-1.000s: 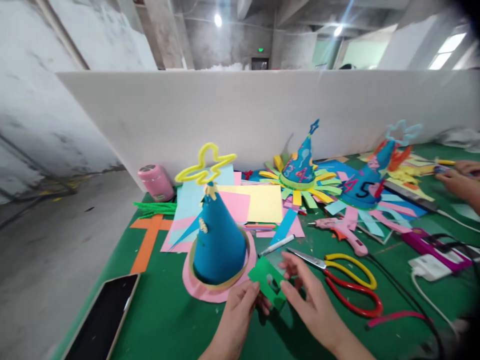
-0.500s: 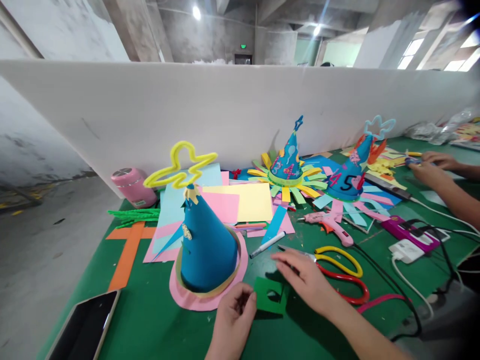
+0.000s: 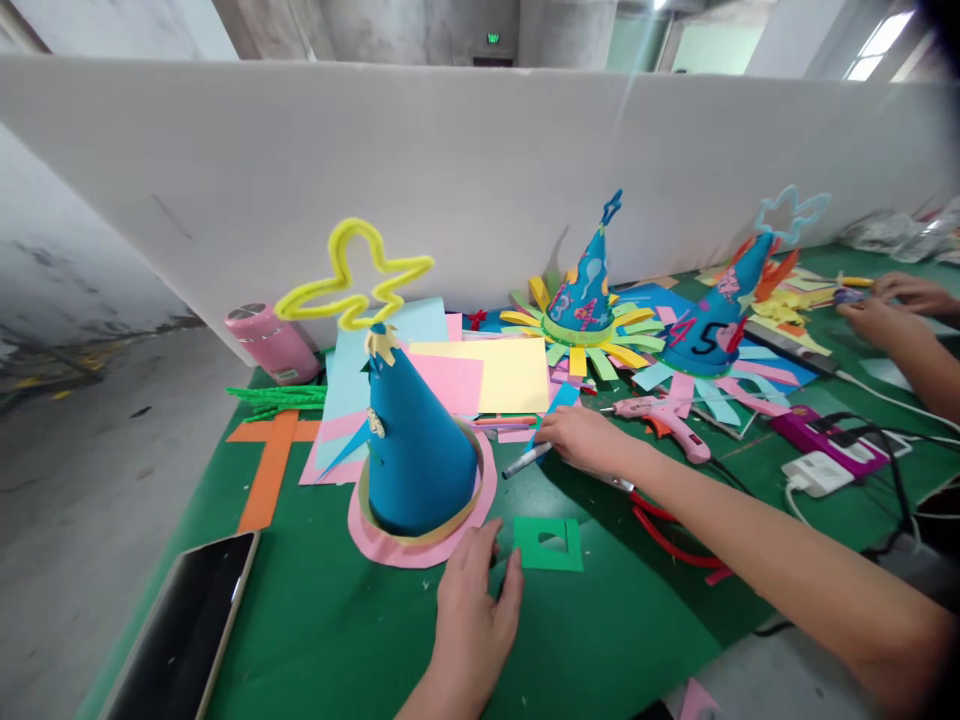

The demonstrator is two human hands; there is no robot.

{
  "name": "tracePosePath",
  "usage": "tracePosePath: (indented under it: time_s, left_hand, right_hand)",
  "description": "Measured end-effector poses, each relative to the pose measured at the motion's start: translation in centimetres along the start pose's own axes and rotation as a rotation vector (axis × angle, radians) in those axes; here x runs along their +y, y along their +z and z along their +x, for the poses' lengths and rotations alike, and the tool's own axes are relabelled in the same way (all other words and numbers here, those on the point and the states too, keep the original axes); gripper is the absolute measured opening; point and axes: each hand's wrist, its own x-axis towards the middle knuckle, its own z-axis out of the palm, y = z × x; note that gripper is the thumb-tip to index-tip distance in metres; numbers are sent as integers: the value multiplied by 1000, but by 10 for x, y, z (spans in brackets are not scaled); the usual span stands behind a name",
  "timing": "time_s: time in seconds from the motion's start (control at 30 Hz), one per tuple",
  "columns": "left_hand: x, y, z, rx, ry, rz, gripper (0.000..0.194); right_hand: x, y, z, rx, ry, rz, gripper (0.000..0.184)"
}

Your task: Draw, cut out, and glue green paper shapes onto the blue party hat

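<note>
My right hand (image 3: pixel 581 438) is closed over the right end of a white marker pen (image 3: pixel 527 460), whose dark-tipped end sticks out to the left. Its forearm crosses above the scissors (image 3: pixel 667 535), hiding most of them except a red handle loop. My left hand (image 3: pixel 480 595) is open, thumb and fingers apart, just left of a small green paper piece (image 3: pixel 568 553) with a cut-out hole, lying flat. Left of these, a blue paper cone hat (image 3: pixel 421 460) stands upright on a pink brim, topped by a yellow pipe-cleaner shape (image 3: pixel 352 270).
A phone (image 3: pixel 184 625) lies front left, near orange paper strips (image 3: pixel 268 485) and a pink bottle (image 3: pixel 271 343). Two decorated hats (image 3: pixel 581 290) (image 3: pixel 705 320) stand behind. A pink glue gun (image 3: pixel 664 415) and purple power strip (image 3: pixel 832 440) lie right. Another person's hands (image 3: pixel 892 310) work far right.
My right hand has moved from beside the green paper up to the marker pen. My left hand has let go of the green paper and opened. The view has tilted down.
</note>
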Motion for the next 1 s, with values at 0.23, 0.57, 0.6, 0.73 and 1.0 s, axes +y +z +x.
tracePosePath:
  time_s: [0.23, 0.57, 0.6, 0.73, 1.0]
  left_hand:
    - [-4, -7, -25, -307, 493, 340, 35]
    - [7, 2, -14, -638, 356, 409, 64]
    - [9, 2, -12, -634, 343, 408, 63]
    - [9, 5, -5, -609, 308, 407, 63]
    - [2, 4, -11, -366, 459, 473, 57]
  right_hand:
    - [2, -6, -2, 24, -18, -23, 26]
    - [-9, -29, -50, 374, 233, 232, 17]
    - [-12, -28, -55, 401, 260, 266, 17]
    - [-26, -17, -74, 446, 327, 391, 17]
    - [-46, 4, -78, 442, 355, 961, 33]
